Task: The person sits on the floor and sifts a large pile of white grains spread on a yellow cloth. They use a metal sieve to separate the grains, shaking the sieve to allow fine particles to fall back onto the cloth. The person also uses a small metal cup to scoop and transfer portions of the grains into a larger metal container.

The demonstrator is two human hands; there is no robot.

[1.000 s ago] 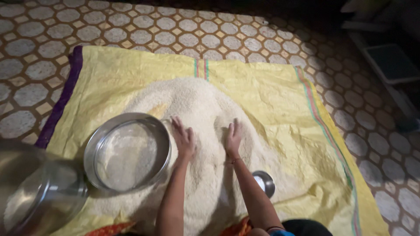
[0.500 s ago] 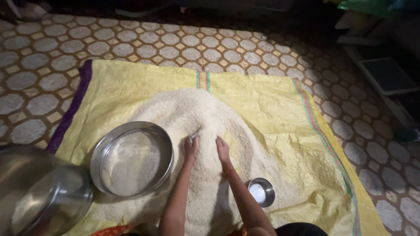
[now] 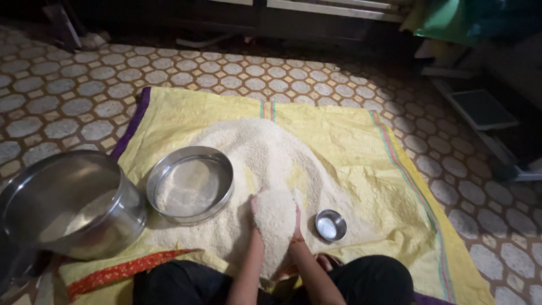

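A wide heap of pale grain [image 3: 254, 147] lies on a yellow woven sheet [image 3: 350, 147] spread over the tiled floor. My left hand [image 3: 254, 210] and my right hand [image 3: 297, 210] are cupped together near the front of the heap, and a mound of grain [image 3: 275, 217] is piled between them. The fingers are mostly buried under it. A round steel sieve [image 3: 190, 184] rests on the grain just left of my left hand. A small steel bowl [image 3: 331, 225] sits on the grain right of my right hand.
A large steel pot [image 3: 68, 203] with some grain inside stands at the sheet's left edge. My legs in dark cloth [image 3: 361, 279] fill the bottom. A flat grey scale [image 3: 483, 108] and dark furniture stand at the far right and back.
Both hands have drawn back toward me through the heap and come together, scooping a mound of grain between them. The view has shifted, showing more of the pot and my legs.
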